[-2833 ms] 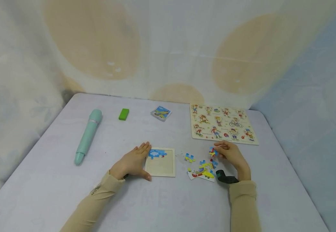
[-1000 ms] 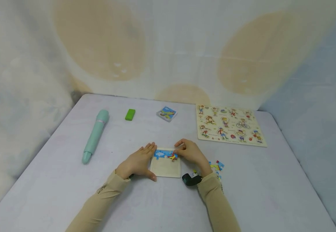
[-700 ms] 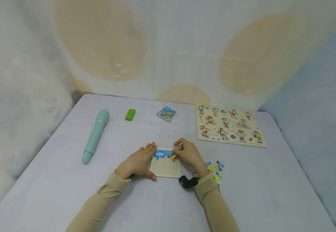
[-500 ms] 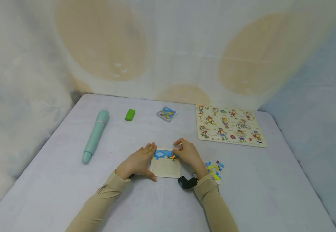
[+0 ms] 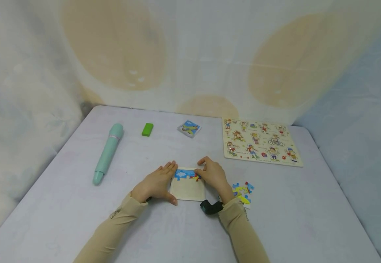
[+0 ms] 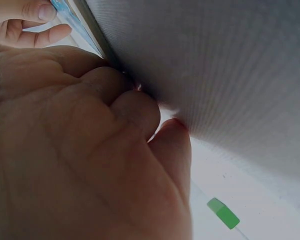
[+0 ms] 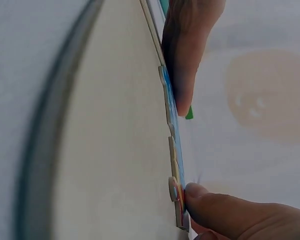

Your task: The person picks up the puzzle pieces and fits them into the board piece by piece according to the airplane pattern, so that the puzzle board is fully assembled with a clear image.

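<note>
A small square wooden puzzle tray [image 5: 187,190] lies in front of me, with blue sky puzzle pieces [image 5: 182,174] along its far edge. My left hand [image 5: 155,185] rests along the tray's left side, fingers extended and thumb by the near corner. At the far right corner, my right hand [image 5: 214,177] presses its thumb onto a red-and-yellow puzzle piece [image 5: 196,177]; its index finger stands apart, beyond the tray's edge. In the right wrist view, the thumb [image 7: 205,202] touches that piece [image 7: 177,192] beside the blue row. Several loose puzzle pieces [image 5: 243,191] lie right of the tray, partly hidden by my right wrist.
A pale green microphone-shaped object [image 5: 108,154] lies at the left, with a green block [image 5: 147,129] farther back. Behind the tray is a small airplane picture card [image 5: 189,129]. A larger wooden board of sports figures [image 5: 262,142] lies at the back right.
My right hand has brought the red-and-yellow piece from the loose pile leftward into the tray. The piece has shifted slightly and sits closer against the blue row. My left hand keeps its place on the tray.
</note>
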Demonstrator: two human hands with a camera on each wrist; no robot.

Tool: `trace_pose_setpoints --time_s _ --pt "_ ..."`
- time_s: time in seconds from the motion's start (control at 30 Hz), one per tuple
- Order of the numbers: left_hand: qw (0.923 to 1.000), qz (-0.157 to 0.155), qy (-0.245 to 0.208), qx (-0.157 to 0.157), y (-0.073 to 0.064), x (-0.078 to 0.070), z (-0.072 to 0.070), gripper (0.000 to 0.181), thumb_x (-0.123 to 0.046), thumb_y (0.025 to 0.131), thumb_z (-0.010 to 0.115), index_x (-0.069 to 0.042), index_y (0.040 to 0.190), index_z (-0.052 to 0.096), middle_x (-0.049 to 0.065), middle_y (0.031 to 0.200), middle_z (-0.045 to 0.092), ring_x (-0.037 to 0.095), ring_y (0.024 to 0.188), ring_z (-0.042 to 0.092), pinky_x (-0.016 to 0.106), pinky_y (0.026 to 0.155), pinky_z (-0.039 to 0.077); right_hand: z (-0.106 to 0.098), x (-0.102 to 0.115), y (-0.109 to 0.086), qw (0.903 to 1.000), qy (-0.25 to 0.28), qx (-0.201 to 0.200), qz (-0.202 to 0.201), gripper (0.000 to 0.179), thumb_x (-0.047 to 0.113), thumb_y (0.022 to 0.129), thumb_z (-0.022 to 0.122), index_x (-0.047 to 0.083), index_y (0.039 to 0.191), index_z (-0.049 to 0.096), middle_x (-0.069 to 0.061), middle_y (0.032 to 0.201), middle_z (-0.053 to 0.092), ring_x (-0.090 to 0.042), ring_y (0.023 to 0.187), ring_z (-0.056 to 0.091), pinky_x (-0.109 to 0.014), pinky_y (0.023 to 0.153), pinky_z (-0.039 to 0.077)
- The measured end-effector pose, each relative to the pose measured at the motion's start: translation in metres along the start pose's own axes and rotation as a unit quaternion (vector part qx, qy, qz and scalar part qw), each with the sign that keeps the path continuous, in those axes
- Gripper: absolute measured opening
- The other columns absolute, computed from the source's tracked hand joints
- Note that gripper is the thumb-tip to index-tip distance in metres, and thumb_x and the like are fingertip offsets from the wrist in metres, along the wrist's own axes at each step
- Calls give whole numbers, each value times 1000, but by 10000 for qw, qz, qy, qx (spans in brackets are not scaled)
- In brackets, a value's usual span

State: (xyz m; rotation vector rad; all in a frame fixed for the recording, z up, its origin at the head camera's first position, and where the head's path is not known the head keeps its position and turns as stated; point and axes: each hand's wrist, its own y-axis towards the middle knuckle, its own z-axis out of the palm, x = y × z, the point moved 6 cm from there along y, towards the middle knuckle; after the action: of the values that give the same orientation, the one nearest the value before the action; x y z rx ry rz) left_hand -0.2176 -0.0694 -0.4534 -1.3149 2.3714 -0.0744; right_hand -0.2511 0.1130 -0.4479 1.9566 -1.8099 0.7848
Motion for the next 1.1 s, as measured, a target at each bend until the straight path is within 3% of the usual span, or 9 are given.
trace_pose_setpoints --time_s 0.23,0.43,0.7,0.83,0.97,1.1 --pt "10000 31 -2 25 1 -4 -2 127 -57 62 84 2 153 18 17 162 13 31 151 12 48 123 17 -4 -13 1 9982 556 227 -25 32 27 90 69 8 114 62 -2 69 58 -13 59 48 -22 53 37" --pt "10000 81 51 6 2 -5 0 128 -59 62 83 3 153 18 17 162 13 31 151 12 49 123 18 -10 -28 3 9939 955 536 118 29 29 94 63 9 115 61 -3 78 65 -12 69 57 -22 62 42" --pt "10000 47 9 -47 -2 -1 -1 128 -58 61 85 4 152 19 19 161 15 32 151 13 50 122 18 -34 -55 0 9956 846 374 125 28 29 95 62 7 113 63 -7 96 68 -15 83 60 -26 72 48" --pt "10000 52 -18 -21 -1 -2 0 128 -58 62 84 3 153 18 18 162 14 32 151 12 50 123 16 -46 -70 -9 9951 833 491 219 29 28 95 62 7 115 63 -8 104 66 -17 90 59 -30 80 48" --pt "9999 91 -87 -59 1 -2 0 128 -58 62 84 5 152 18 19 161 14 33 151 12 50 123 16 -57 -81 -18 9942 796 579 440 28 25 91 66 5 111 63 -8 101 65 -17 89 57 -28 79 47" --pt "9999 56 -145 -58 1 0 2 129 -57 61 85 5 152 18 19 161 14 33 151 13 50 123 16 -64 -85 -22 9934 842 658 411 31 19 85 73 2 109 63 -7 93 62 -16 82 54 -24 73 45"
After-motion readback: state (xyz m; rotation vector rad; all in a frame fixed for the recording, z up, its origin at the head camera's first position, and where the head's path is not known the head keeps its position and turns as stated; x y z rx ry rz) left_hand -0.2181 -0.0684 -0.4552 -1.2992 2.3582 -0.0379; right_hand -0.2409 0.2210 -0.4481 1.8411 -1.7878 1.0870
